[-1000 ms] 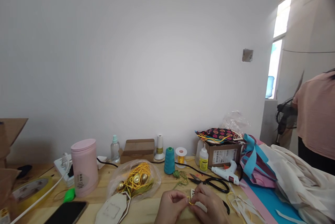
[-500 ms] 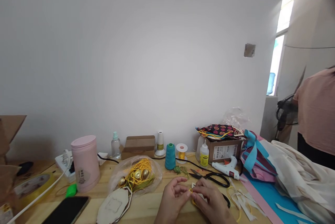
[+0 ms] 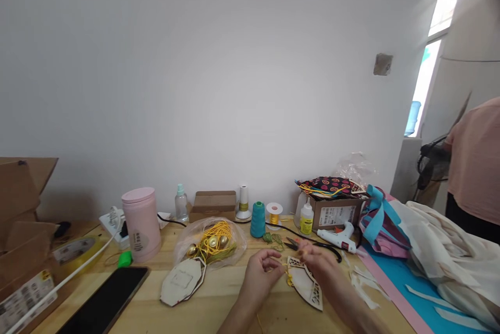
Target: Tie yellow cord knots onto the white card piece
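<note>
One worktop (image 3: 203, 316) of pale, grained wood spreads beneath two bare hands. The right hand (image 3: 318, 266) is blurred, and we cannot tell whether its fingers are apart or together; the left hand (image 3: 263, 274) has thumb and forefinger clamped on a yellow cord. Between the hands we see a fan-shaped wooden piece (image 3: 301, 279), tilted, its curved edge toward the lower left. It is cream-coloured, with dark-edged lattice cut-outs at both ends and a plain whitish middle; we cannot tell whether it touches the worktop. The yellow cord (image 3: 289, 278) bunches at its left corner.

As for writing, the open carton (image 3: 23, 256) at far left bears a white printed label, the brown box (image 3: 314, 214) a white one with rows of print, the pink canister (image 3: 140, 219) dark characters, and the glue bottle (image 3: 307, 214) a yellow label. All are too small for us to read.
</note>
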A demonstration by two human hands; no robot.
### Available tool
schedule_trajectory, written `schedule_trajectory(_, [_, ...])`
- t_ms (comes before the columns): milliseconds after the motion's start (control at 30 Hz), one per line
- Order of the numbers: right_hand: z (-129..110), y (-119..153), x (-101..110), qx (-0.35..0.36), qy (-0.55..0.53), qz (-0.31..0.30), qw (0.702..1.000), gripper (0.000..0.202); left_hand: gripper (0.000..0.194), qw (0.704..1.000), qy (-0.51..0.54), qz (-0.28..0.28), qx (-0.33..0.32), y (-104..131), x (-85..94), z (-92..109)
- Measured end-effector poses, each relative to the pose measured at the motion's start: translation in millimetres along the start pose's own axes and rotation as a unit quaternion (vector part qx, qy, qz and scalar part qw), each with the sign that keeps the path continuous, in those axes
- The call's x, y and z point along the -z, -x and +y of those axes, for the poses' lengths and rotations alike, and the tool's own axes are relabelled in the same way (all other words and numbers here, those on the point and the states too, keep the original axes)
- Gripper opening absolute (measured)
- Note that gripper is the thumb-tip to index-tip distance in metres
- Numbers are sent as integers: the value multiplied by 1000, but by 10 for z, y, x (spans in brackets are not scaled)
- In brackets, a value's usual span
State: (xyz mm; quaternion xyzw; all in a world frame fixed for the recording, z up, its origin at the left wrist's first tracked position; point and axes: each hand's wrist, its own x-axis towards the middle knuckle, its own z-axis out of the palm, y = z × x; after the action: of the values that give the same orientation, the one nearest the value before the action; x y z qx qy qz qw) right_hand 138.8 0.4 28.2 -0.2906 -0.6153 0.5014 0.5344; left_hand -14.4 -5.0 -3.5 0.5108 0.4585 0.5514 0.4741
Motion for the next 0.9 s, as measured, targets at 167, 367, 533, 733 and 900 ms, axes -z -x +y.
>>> schedule_trajectory(167, [-984,131,455,132,-208,7,969,24,20,1000,0,12,10,-15,12,-30])
schedule_trajectory(367, [-1326,0,695,266,-294,-28,918,50,19,1000,-11,11,3,-27,-8,-34])
schedule_trajectory(533, [-405,-168,163,34,280,-44,958,27,20,999,-34,27,-20,-22,0,-30])
schedule_trajectory(733, [272,29,-114,36,487,-42,872,8,17,998,-42,30,-46,4,-33,10])
schedule_trajectory(900, [260,-7,-25,29,433,-67,899,16,16,997,-53,42,-44,-22,-48,13])
